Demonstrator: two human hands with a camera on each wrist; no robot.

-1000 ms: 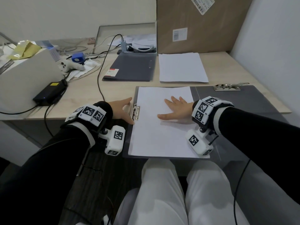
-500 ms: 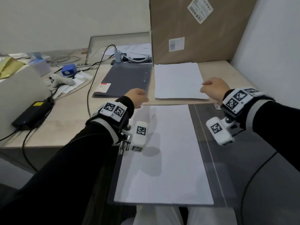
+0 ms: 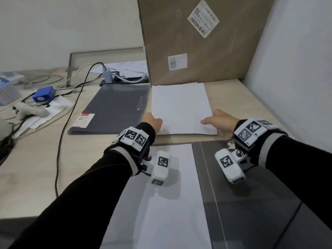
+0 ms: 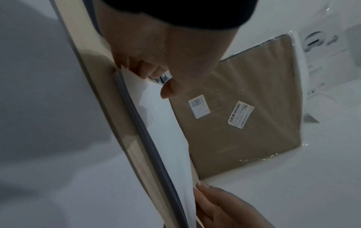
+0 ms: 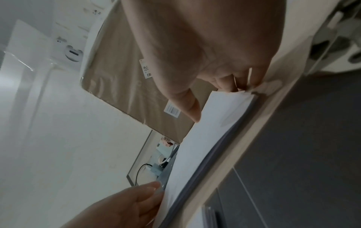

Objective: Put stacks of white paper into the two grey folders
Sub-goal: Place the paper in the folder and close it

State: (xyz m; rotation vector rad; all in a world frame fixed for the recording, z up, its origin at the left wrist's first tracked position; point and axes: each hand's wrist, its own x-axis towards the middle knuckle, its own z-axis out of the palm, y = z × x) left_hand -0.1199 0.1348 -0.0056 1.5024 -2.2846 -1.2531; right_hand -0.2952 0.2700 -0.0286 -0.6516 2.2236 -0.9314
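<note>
The loose stack of white paper (image 3: 180, 108) lies flat on the worktop (image 3: 41, 159), far from the person and just in front of a tall cardboard box (image 3: 197, 40). Both hands are at its near corners. The left hand (image 3: 152, 121) takes the near-left corner, thumb on top and curled fingers (image 4: 154, 69) tucked at the edge. The right hand (image 3: 220, 122) takes the near-right corner in the same way, its thumb pressing the top sheet. Holding both corners at once seems meant to keep the sheets squared while the whole pile comes up as one. From the wrist views the fingers look to be under the paper, though the blur leaves it unclear whether the stack has left the worktop yet.

Just left of the stack, edge almost touching, lies the closed grey folder (image 3: 115, 106), with a red and white label at its near corner; it is probably where this pile is meant to go. Nearer the person, the open grey folder (image 3: 242, 194) hangs over the worktop edge with a filed stack of paper (image 3: 172, 203) lying on its left half, so one of the two folders looks to be served already.

Further left, a black cable (image 3: 61, 137) trails across the worktop past a blue device (image 3: 43, 94) and a white controller (image 3: 27, 110), well away from the hands.
</note>
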